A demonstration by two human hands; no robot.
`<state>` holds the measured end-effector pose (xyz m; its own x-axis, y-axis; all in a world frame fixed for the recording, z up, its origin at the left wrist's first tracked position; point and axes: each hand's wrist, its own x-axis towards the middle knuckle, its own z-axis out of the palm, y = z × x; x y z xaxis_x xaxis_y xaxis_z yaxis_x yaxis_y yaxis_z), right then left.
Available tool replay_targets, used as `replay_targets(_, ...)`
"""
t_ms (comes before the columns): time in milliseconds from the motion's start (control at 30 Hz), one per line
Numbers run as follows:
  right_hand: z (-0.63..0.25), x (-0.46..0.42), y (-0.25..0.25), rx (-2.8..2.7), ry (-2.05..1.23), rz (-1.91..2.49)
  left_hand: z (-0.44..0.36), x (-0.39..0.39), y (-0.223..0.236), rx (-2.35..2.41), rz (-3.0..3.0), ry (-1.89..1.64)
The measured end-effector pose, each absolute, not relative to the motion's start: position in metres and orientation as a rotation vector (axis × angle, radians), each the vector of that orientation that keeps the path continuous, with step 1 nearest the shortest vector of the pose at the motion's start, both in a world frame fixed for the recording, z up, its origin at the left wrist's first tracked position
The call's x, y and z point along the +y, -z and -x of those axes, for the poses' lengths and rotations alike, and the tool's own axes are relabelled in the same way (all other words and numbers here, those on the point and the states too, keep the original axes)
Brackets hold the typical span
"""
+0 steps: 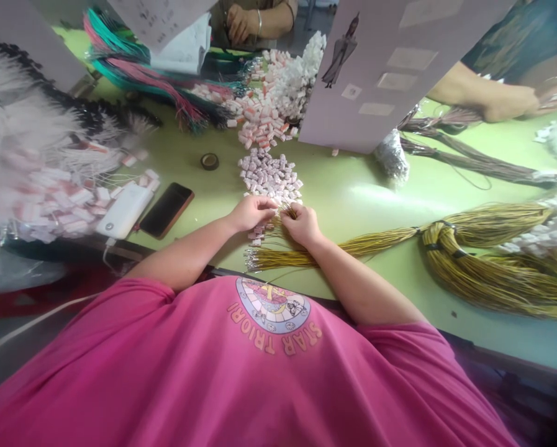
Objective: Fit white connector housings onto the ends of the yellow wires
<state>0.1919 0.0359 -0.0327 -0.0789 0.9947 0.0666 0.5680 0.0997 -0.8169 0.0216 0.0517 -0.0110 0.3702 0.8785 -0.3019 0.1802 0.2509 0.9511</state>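
Observation:
Both of my hands meet over the near part of the green table, in front of a pile of small white plastic connector housings. My left hand is pinched at the fingertips by a small white piece, probably a connector housing, too small to make out surely. Closed around several thin yellow wires is my right hand, their ends pointing toward the left fingers. Beneath the right wrist runs a bundle of yellow and black wires with metal terminals at its left end. A few loose housings lie just below my left hand.
A black phone, a white power bank and a tape roll lie left. Thick yellow wire coils spread right. A grey divider stands ahead; other people's hands show beyond. Pink and green wires lie far left.

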Motion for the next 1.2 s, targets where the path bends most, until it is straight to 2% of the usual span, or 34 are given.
replay_targets(267, -0.194, 0.039, 0.027, -1.622, -1.070, 1.533, -0.024, 0.059, 0.020, 1.193, -1.452, -0.766)
replay_targets(500, -0.193, 0.038, 0.033, -1.616, -1.076, 1.460, -0.030, 0.051, 0.015, 1.196, -1.332, -0.641)
replay_targets(733, -0.198, 0.039, 0.036, -1.327, -1.128, 1.343, -0.001, 0.075, 0.017, 1.219, -2.067, -0.797)
replay_targets(833, -0.198, 0.041, 0.040, -1.163, -1.207, 1.317, 0.023, 0.090, 0.016, 1.472, -2.172, -0.803)
replay_targets(933, -0.196, 0.041, 0.043, -1.109, -1.240, 1.323, 0.038, 0.099, 0.018, 1.687, -2.076, -0.652)
replay_targets(1033, -0.196, 0.040, 0.044, -1.160, -1.253, 1.310, 0.037, 0.100, 0.024, 1.663, -2.089, -0.458)
replay_targets(1200, -0.199, 0.040, 0.041, -1.294, -1.204, 1.332, 0.027, 0.096, 0.024, 1.686, -2.130, -0.402)
